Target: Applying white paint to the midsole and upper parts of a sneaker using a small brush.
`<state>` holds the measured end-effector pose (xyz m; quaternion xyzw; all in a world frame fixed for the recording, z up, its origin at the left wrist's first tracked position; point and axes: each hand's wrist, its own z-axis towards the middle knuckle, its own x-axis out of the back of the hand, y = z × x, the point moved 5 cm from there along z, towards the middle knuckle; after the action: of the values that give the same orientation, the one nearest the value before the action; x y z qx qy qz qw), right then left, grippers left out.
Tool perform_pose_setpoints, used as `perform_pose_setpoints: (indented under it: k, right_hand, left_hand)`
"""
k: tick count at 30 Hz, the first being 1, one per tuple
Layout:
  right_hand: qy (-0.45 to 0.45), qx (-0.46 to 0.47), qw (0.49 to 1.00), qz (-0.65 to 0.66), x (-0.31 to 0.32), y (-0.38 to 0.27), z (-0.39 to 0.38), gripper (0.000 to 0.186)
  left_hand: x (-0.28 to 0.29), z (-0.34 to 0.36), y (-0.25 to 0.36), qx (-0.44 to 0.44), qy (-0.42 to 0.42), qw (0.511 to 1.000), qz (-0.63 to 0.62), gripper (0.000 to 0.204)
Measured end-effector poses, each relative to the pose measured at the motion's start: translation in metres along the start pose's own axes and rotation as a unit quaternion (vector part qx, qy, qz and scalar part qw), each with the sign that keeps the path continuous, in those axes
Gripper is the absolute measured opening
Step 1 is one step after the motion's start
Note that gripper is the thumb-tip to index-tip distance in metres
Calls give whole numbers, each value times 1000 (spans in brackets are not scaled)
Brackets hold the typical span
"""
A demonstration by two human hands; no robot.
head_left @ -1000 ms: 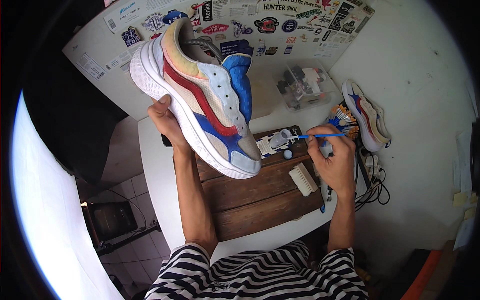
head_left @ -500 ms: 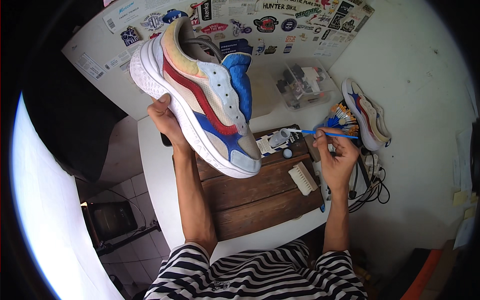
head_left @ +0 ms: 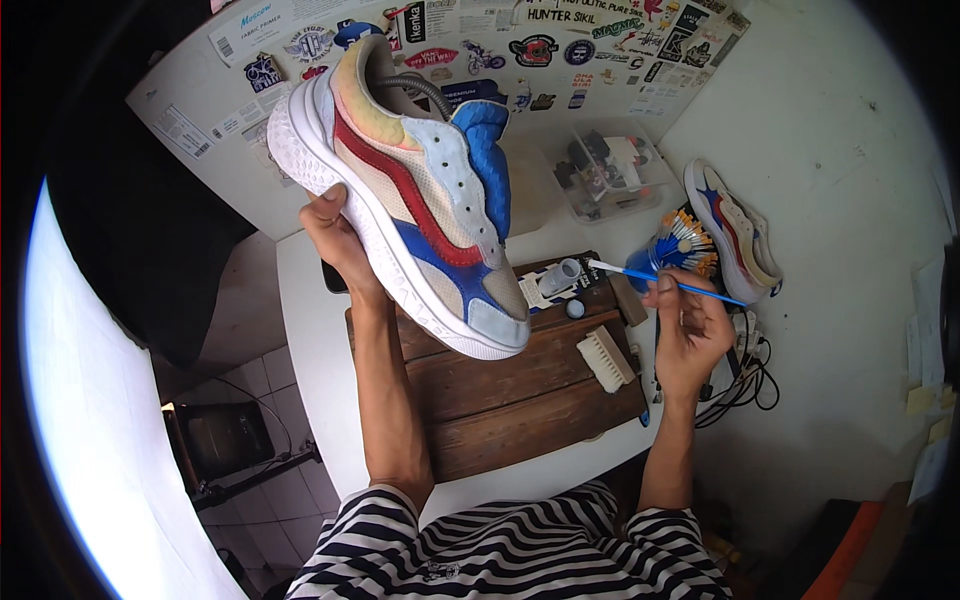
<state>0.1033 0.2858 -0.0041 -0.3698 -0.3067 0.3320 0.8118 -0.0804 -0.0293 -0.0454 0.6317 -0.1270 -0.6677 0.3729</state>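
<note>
My left hand point(head_left: 335, 230) grips a sneaker point(head_left: 410, 205) by its white sole, raised over a wooden board point(head_left: 490, 420). The sneaker has a red wavy stripe, blue and pale blue panels, a yellowish collar, a blue tongue and a coiled metal piece inside. My right hand point(head_left: 690, 330) pinches a slim blue paintbrush point(head_left: 715, 295), its white-coated tip beside the mouth of a small open bottle point(head_left: 558, 280). A round cap point(head_left: 574, 309) lies near the bottle. A wooden scrub brush point(head_left: 605, 358) with pale bristles rests on the board below.
A second sneaker point(head_left: 730, 230) stands at the right beside a container of many brushes point(head_left: 685, 240). Behind are a clear plastic box point(head_left: 607, 170) and a sticker-covered panel point(head_left: 590, 60). Black cables point(head_left: 750, 385) and a power strip sit at the white table's point(head_left: 310, 380) right edge.
The sneaker in my left hand has shifted slightly to the right. My right hand has moved right and down, the paintbrush now more tilted, its tip farther from the bottle.
</note>
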Motion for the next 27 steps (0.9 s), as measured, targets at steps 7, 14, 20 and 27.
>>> perform_pose_setpoints:
  k: [7,14,20,27]
  right_hand:
    - [24,285,958,25,14,-95,-12,19]
    - [-21,378,925,-44,-8,-133,-25,20]
    - [1,394,917,-67,-20,-138,-18,20]
    - [-6,396,914,-87,-24,-140,-19,19]
  left_hand:
    - [-47,-29,19,68,-47,997,-6,43]
    - [-61,-43,20,3,-176,978,-111,27]
    - [-68,-50,22,25,-194,972,-133,23]
    - [-70,-51,26,-59,-220,970,-80,23]
